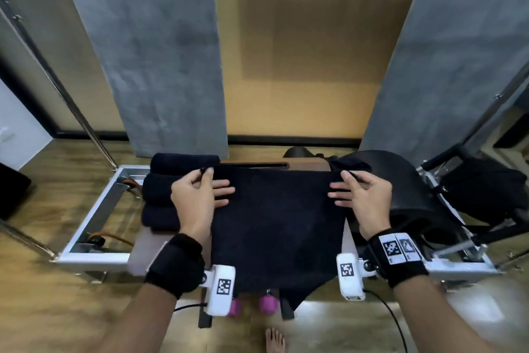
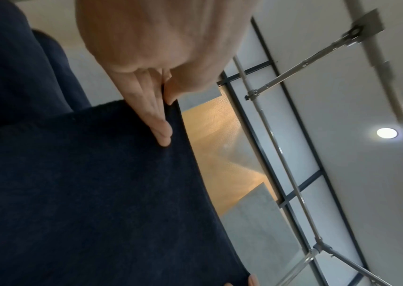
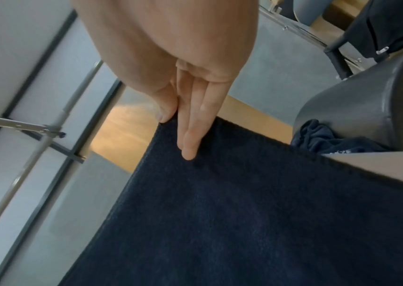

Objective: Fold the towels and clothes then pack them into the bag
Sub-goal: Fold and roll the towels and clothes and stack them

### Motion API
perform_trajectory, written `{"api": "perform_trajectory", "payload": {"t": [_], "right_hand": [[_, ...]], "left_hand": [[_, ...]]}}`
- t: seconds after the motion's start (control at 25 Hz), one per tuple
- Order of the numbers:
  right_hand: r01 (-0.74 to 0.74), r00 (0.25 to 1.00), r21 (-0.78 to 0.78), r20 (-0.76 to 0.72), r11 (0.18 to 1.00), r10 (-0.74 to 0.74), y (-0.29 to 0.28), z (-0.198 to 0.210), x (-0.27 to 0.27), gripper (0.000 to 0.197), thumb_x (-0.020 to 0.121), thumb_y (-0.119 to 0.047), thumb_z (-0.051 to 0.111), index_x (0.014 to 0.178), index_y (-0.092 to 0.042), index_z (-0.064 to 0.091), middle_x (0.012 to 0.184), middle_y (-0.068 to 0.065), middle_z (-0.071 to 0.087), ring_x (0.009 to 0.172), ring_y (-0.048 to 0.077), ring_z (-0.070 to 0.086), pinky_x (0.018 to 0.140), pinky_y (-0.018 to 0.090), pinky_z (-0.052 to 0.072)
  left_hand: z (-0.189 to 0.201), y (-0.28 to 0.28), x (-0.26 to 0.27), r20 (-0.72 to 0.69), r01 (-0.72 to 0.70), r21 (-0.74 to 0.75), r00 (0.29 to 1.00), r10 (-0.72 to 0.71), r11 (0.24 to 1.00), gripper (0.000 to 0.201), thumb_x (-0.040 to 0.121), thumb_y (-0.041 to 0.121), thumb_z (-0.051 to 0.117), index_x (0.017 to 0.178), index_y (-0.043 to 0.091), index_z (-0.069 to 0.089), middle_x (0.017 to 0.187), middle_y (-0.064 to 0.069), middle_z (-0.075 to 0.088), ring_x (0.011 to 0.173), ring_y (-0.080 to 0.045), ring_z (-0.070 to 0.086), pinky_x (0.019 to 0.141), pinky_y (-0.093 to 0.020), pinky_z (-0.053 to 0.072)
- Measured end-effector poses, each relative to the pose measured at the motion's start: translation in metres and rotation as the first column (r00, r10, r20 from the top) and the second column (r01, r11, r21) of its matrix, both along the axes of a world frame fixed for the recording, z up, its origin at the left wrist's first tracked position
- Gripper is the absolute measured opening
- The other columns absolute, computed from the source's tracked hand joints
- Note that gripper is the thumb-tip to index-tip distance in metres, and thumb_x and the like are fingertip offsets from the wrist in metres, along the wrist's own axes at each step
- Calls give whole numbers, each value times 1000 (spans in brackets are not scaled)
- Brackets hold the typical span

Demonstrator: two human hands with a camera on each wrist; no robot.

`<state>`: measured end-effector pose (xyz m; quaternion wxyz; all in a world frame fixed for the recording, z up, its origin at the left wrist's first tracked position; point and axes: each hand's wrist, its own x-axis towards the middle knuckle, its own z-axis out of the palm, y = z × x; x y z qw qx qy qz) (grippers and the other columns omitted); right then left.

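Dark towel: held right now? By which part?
Yes. Left hand and right hand each pinch a far corner of the dark towel, thumb against fingers.

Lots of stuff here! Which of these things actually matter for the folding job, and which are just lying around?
Part of the job:
- dark towel, pinched at its far corners by the left hand and right hand
- rolled dark towels at the left
- crumpled dark garment at the right

Just lying about:
- black barrel-shaped pad
- pink dumbbells below
- metal frame
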<state>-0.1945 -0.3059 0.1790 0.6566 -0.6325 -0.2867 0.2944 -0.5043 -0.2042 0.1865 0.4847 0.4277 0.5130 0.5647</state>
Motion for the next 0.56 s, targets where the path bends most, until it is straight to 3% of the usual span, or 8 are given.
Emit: {"api": "perform_trajectory", "payload": {"t": [0.12,0.28,0.44,0.56], "right_hand": [[21,998,-21,-64,1000,-22,50,-23,23,11,99,-15,70,102,-5,70,82,18,78,76,35,78,61,32,64],[-2,995,-74,-98,997,-5,110,-51,53,12,99,-14,70,100,-2,72,80,18,78,76,33,79,64,28,63],[-24,989,-208,-150,978,-8,170,-84,82,14,98,-12,70,99,2,71,78,21,77,73,35,78,63,31,63],[-67,983,-296,-181,953,13,204,-110,93,13,98,-11,70,96,2,71,80,26,76,71,36,77,63,33,63]], "left_hand": [[-21,44,40,40,-69,-36,997,71,997,15,109,12,57,98,16,66,94,-16,78,85,-22,81,59,-32,64],[-55,103,76,-83,-141,-97,988,134,985,16,110,9,51,105,1,65,98,-18,75,85,-20,80,63,-27,64],[-87,154,110,-262,-167,-118,956,132,979,24,111,8,47,91,16,58,92,-14,71,84,-21,77,59,-23,63],[-110,181,126,-311,-235,-190,935,169,953,19,111,8,45,108,3,64,92,-15,71,81,-20,74,69,-35,65]]}}
